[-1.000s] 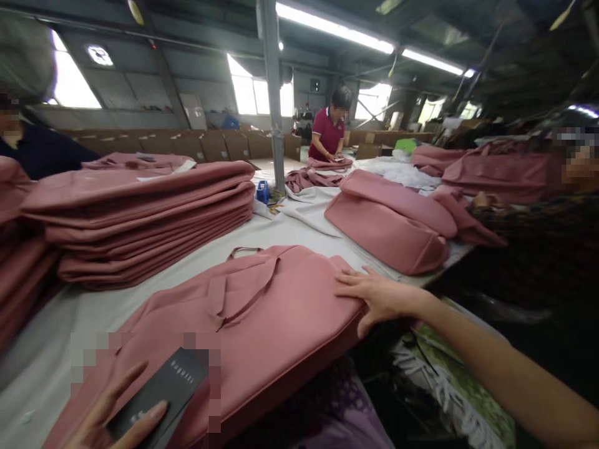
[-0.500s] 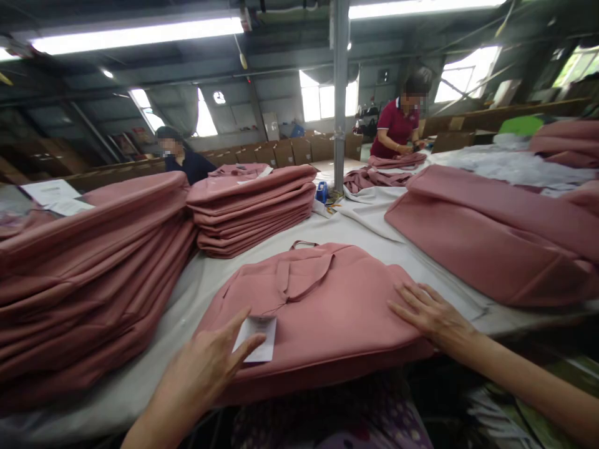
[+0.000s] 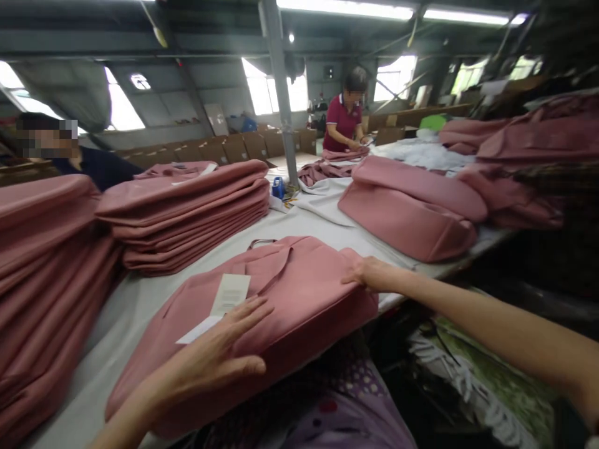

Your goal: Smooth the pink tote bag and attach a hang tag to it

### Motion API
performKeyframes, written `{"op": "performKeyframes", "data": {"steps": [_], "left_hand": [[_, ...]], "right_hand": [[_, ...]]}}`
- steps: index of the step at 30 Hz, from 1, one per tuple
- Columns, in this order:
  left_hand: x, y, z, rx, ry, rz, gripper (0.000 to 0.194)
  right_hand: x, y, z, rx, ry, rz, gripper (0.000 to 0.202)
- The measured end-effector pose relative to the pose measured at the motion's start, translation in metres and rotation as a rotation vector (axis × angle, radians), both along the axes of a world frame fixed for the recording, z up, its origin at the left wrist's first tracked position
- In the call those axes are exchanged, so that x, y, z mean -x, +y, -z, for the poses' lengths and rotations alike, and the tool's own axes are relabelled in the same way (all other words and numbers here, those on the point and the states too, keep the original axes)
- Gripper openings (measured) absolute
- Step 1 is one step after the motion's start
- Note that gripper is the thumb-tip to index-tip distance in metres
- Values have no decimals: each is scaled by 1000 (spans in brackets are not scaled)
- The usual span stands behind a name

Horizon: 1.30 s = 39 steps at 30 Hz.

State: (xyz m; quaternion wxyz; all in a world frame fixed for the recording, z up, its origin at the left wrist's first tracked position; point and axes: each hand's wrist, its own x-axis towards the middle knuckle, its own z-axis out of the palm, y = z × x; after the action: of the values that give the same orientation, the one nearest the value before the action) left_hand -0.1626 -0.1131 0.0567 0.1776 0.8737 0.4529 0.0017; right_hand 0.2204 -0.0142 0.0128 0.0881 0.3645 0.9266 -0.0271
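Observation:
A pink bag (image 3: 309, 280) lies flat at the front edge of the white-covered table, its straps on top. My left hand (image 3: 224, 349) is over the bag's near left part, fingers apart and thumb stretched out, holding nothing. Beside its fingers a white paper tag (image 3: 231, 293) rests on the bag, with another white piece just below it, partly behind the hand. At the bag's right end, my right hand (image 3: 362, 273) has its fingers bent against the corner and grips it.
Stacked pink bags (image 3: 196, 212) stand behind on the left, with a taller pile (image 3: 42, 268) at the far left. Another pink bag (image 3: 407, 218) lies to the right. A grey post (image 3: 281, 100) rises beyond the table. A person in red (image 3: 344, 121) and one in dark blue are across it.
The view has swung right. The bag now sits tilted, its right end farther from me. My right hand has closed on its corner, and the tag has flipped up toward the straps.

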Motion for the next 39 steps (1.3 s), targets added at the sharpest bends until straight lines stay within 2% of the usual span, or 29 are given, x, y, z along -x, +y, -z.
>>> {"op": "performKeyframes", "data": {"steps": [2, 5, 7, 9, 12, 15, 17, 20, 23, 25, 27, 30, 35, 39], "left_hand": [[-16, 4, 15, 31, 44, 60, 89], [-38, 11, 29, 57, 54, 70, 79], [-47, 18, 31, 75, 16, 32, 71], [-49, 24, 30, 94, -49, -11, 65], [-45, 29, 28, 137, -137, -57, 58], [-42, 30, 29, 170, -110, -68, 55], [-48, 34, 25, 177, -43, -70, 52], [-75, 47, 9, 206, 29, -20, 60], [-117, 69, -3, 234, -10, 89, 85], [-145, 82, -1, 215, -25, 152, 99], [-166, 89, 9, 208, 18, 197, 107], [-183, 84, 36, 233, 84, 204, 106], [-182, 65, 89, 166, 114, 213, 91], [-175, 62, 120, 82, 52, 218, 83]], "right_hand": [[5, 6, -13, 22, -30, 17, 56], [9, 13, -23, 43, -27, 28, 50], [7, 17, -27, 36, -15, 46, 52], [0, 20, -27, 6, 85, 63, 66], [-20, 19, -15, -13, 420, 117, 100], [-42, 12, 15, 88, 681, 381, 115], [-52, 8, 38, 157, 747, 535, 106], [-56, 6, 62, 184, 779, 574, 64], [-50, 8, 72, 175, 800, 583, 27], [-46, 8, 76, 151, 803, 605, 16], [-44, 5, 79, 107, 800, 642, 16], [-42, 0, 88, 0, 795, 735, 18], [-36, -7, 101, -121, 830, 868, 19], [-46, -5, 98, -66, 941, 888, 14]]}}
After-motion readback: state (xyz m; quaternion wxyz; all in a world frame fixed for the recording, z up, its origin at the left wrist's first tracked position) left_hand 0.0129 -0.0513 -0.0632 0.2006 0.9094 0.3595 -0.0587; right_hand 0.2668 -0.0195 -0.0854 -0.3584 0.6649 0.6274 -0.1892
